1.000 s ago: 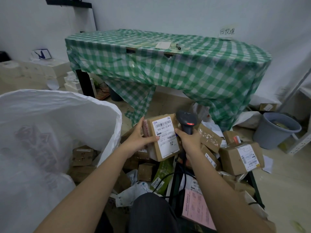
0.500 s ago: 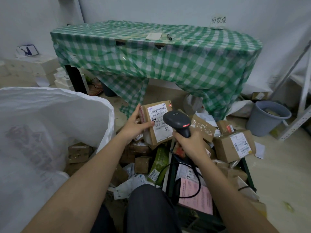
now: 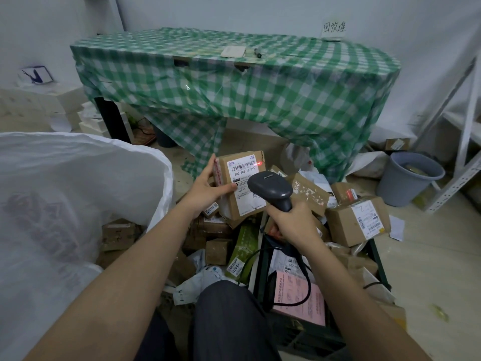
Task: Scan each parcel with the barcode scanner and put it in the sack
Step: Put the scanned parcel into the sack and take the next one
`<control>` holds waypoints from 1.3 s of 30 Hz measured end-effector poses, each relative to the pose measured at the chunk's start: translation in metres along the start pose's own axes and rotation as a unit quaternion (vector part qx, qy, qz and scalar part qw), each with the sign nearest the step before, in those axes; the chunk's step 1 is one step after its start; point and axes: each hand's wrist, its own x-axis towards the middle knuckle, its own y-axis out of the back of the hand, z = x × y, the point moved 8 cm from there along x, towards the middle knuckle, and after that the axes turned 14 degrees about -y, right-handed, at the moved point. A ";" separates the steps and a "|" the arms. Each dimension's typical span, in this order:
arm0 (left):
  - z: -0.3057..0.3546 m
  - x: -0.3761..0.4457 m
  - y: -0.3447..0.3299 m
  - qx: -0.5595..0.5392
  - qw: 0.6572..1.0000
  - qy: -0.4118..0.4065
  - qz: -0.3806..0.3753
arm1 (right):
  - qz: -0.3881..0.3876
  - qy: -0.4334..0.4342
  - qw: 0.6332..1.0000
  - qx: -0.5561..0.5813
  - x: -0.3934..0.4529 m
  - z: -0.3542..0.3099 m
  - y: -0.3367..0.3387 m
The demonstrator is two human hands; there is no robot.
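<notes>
Worktop (image 3: 286,82) under green-checked cloth spans the back wall; cloth hangs down to the parcel heap in front. White sack (image 3: 78,194) fills the left side, mouth open, its rim just left of the left forearm. Open air between sack rim and held parcel; floor below it is packed with cartons and mailers. Grey bucket (image 3: 406,178) and white shelf frame (image 3: 463,142) close off the right, bare floor in front of them.

Parcel (image 3: 242,186): brown cardboard carton held above the heap, tilted, white shipping label facing the camera, barcode along the top, "502-602-12-815" printed under it. Red scan dot sits at the barcode's right end.

Left hand (image 3: 208,190) grips the carton's left edge, thumb across the label, fingers behind. Right hand (image 3: 289,225) is curled round the handle of the barcode scanner (image 3: 270,187); scanner head overlaps the label's lower right. Cable loops down over a pink sheet (image 3: 302,295).
</notes>
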 end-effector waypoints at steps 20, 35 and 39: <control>0.087 -0.094 0.053 0.026 0.992 -0.102 0.064 | 0.079 0.054 0.973 0.210 -0.045 -0.042 0.019; 0.068 -0.212 0.237 0.278 0.924 -0.083 0.248 | 0.030 0.101 0.992 0.067 -0.044 -0.092 -0.097; 0.005 -0.188 0.255 0.337 0.923 0.007 0.185 | 0.021 0.101 0.994 0.043 -0.021 -0.089 -0.122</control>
